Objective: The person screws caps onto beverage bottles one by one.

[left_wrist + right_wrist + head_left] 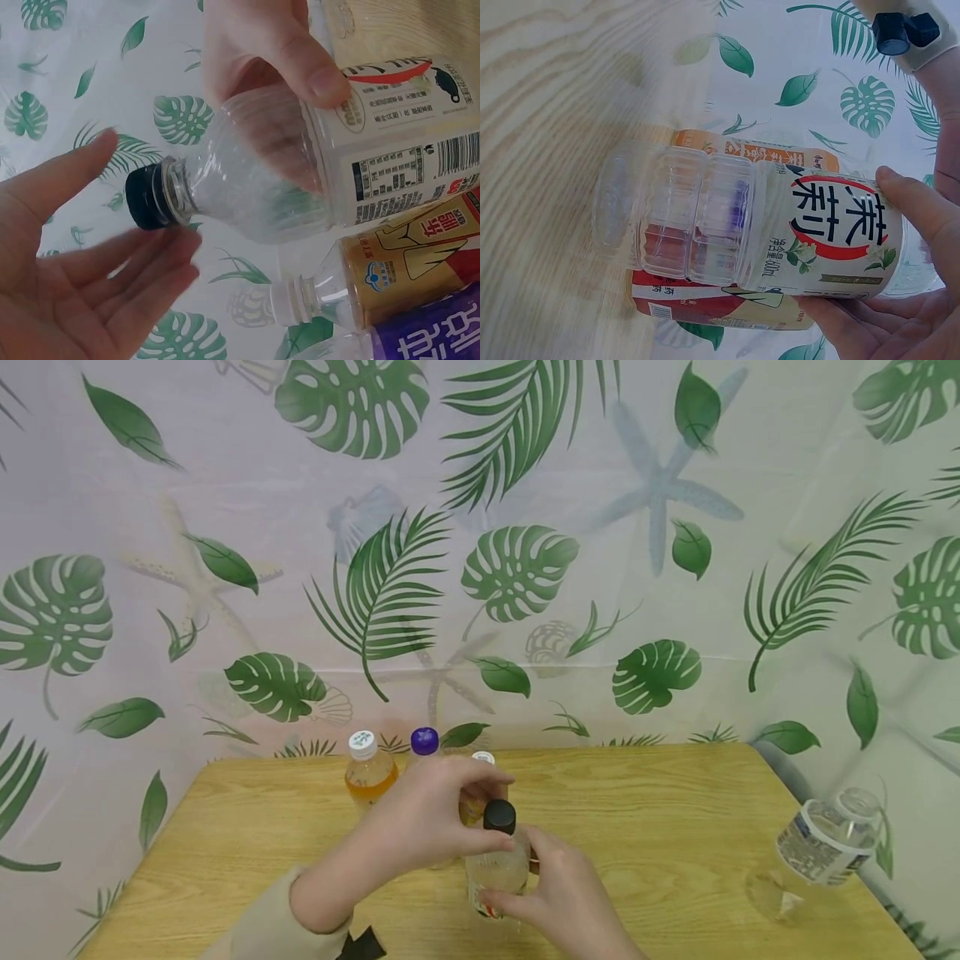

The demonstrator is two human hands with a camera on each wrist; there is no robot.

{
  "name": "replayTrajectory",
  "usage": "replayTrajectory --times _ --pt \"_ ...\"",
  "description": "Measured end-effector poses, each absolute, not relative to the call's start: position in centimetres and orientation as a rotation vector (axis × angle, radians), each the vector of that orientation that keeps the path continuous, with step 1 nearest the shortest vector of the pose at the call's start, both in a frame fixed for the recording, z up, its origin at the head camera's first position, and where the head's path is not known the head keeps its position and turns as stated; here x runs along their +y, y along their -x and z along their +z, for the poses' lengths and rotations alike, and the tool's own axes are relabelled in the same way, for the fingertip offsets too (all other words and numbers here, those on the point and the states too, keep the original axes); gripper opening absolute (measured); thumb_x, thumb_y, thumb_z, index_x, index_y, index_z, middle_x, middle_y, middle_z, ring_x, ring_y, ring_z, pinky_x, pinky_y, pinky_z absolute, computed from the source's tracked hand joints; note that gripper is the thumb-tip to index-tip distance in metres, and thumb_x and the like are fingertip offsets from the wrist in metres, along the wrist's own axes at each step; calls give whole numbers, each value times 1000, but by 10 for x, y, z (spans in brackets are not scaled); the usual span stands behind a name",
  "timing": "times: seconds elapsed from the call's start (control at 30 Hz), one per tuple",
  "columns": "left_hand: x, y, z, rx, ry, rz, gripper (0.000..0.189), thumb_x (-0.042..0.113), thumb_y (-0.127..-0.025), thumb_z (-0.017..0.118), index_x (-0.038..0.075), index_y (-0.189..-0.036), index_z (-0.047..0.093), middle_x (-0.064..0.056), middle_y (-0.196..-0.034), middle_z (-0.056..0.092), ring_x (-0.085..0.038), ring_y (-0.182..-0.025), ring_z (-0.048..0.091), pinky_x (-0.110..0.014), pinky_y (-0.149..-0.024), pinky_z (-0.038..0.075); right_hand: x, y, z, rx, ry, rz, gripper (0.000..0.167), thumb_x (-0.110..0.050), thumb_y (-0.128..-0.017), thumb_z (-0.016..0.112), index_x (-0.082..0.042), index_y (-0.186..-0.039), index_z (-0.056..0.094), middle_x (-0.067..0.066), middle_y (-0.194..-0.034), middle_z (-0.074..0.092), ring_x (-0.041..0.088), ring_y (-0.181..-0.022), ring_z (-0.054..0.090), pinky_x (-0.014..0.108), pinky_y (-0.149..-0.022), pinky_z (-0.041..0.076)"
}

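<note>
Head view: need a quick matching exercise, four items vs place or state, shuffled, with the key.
Things:
1. Left hand
2. Right hand
3. Lone bottle
4. Leftmost bottle

Places or states:
A. On the right side of the table, no cap visible
B. White cap on, orange liquid inside
C. Around the black cap
D. Gripping the body of the black-capped bottle

Pairs: 1-C, 2-D, 3-A, 4-B
</note>
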State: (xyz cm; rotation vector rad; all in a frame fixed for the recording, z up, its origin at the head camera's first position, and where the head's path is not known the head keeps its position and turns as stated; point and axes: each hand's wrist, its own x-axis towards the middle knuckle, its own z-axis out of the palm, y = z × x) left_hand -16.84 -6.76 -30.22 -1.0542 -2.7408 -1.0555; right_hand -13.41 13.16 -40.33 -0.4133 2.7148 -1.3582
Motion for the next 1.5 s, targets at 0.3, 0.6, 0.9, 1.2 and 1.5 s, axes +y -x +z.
replayTrajectory --times 0.3,0.6,0.9,1.2,1.5 --pt "-55 157 -304 -2644 790 -674 37 48 -74 96 22 -84 72 11 -74 66 -1 -66 54 -16 -59 44 130 134 -403 2723 371 -1356 72 -31 -76 98 -8 -136 65 7 -126 75 26 -110 74 41 -88 67" --pt "-60 164 -302 -2643 1029 -842 18 19 -80 95 14 -92 83 5 -87 79 -5 -78 71 -16 -71 56 131 134 -403 2729 375 -1342 66 -34 -77 98 -7 -130 68 5 -118 76 25 -107 75 45 -88 66" --pt "-65 166 -299 -2687 1112 -919 32 20 -84 92 9 -113 82 0 -102 82 -8 -80 70 -18 -73 57 132 134 -403 2737 411 -1344 64 -35 -77 97 -8 -128 69 4 -119 76 26 -108 75 44 -87 66" --pt "-51 155 -304 -2591 795 -506 33 51 -77 93 22 -79 76 12 -71 69 -2 -64 58 -16 -55 39 132 134 -403 2710 435 -1377 74 -33 -78 97 -9 -141 64 6 -123 75 26 -109 74 44 -88 67" --pt "-58 166 -299 -2693 1092 -809 19 15 -84 91 12 -101 85 3 -92 82 -5 -77 69 -15 -68 53 132 135 -402 2689 415 -1375 65 -34 -79 96 -6 -131 67 5 -120 76 26 -108 75 46 -89 66"
